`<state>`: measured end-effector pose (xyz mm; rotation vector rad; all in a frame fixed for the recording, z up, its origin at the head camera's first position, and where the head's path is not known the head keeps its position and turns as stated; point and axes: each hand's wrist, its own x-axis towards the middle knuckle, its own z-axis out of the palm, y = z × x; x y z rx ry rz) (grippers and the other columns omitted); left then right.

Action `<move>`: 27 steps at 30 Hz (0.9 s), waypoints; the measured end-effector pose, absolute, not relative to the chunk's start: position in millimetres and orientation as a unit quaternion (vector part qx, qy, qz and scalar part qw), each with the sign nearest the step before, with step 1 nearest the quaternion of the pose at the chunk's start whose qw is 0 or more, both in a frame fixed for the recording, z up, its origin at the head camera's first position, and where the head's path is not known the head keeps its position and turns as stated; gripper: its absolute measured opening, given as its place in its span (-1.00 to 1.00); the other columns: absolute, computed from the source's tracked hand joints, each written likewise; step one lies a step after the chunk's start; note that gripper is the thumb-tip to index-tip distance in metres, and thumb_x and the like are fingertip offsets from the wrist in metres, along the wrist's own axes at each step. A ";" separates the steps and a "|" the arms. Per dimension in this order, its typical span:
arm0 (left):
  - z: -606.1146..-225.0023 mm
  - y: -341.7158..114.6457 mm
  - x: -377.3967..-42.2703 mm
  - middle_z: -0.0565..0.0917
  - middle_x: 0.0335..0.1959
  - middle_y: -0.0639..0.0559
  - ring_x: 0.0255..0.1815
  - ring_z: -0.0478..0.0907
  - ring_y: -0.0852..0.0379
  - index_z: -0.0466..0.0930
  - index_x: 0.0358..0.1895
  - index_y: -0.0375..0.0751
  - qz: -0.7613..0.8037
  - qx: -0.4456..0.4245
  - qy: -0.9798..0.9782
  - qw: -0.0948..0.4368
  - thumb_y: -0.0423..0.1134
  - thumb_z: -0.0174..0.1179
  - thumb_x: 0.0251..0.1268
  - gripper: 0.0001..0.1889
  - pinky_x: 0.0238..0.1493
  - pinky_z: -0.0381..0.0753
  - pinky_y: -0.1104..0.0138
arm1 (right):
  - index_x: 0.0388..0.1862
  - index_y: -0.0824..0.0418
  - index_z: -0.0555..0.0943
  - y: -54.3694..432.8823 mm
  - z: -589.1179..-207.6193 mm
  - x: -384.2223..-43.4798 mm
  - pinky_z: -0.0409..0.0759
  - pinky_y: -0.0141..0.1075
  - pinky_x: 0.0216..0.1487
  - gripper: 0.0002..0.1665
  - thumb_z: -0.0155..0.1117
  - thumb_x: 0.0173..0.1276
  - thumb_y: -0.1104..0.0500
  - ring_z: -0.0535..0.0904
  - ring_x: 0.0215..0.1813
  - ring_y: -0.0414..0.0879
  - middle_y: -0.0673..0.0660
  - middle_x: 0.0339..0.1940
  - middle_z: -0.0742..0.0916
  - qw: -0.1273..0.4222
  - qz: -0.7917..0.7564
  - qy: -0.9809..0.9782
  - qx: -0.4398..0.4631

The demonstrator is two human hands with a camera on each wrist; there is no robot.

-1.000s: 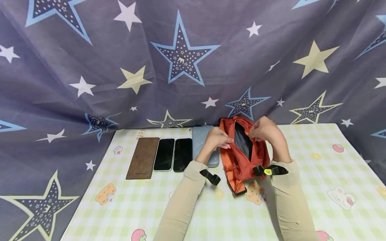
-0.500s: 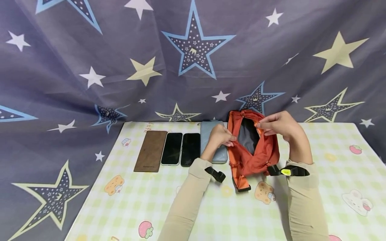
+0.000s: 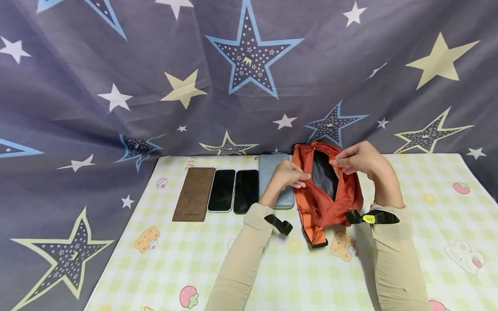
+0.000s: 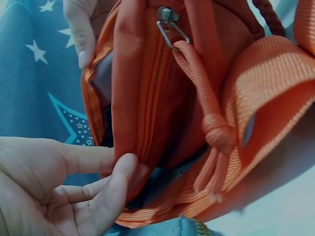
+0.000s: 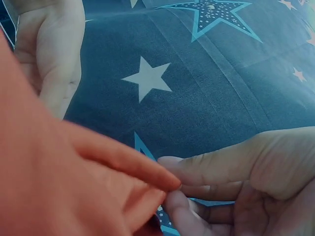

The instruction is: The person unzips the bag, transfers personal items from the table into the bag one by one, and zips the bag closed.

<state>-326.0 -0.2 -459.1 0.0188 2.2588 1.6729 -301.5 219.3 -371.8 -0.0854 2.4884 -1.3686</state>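
Red-orange cloth stood out in the head view: a soft bag was set on a checked tablecloth, its mouth spread and a dark grey lining exposed. The mouth's left edge was pinched by the left hand, its right edge by the right hand; the hands were held apart with the opening between them. Just left of the bag, a blue-grey pouch was partly hidden by the left hand. Farther left of the bag, two dark-screened phones were laid side by side, then a flat brown case. Behind the bag, a starred curtain was hung.

In the left wrist view, the bag's edge was held between the left thumb and fingers. On the bag's side, a zip pull was seen with a knotted cord, and an orange strap was looped beside them.

In the right wrist view, a fold of the bag was pinched by the right thumb and fingertips; its contents could not be seen.

The bag was judged light, limp and hardly fragile, likely to sag if released, and best held by both mouth edges.
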 end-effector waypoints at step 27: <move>-402.5 -147.4 -303.9 0.77 -0.20 -0.11 -0.23 0.68 -0.07 0.71 -0.17 -0.24 0.267 -0.102 0.958 -0.033 0.01 0.27 0.33 -0.66 -0.21 0.65 0.10 | 0.06 0.61 0.63 218.4 -374.5 -303.5 0.74 -0.32 -0.31 -0.54 0.40 0.41 0.21 0.64 -0.43 -0.18 -0.05 -0.47 0.79 0.168 -0.450 0.875 -0.064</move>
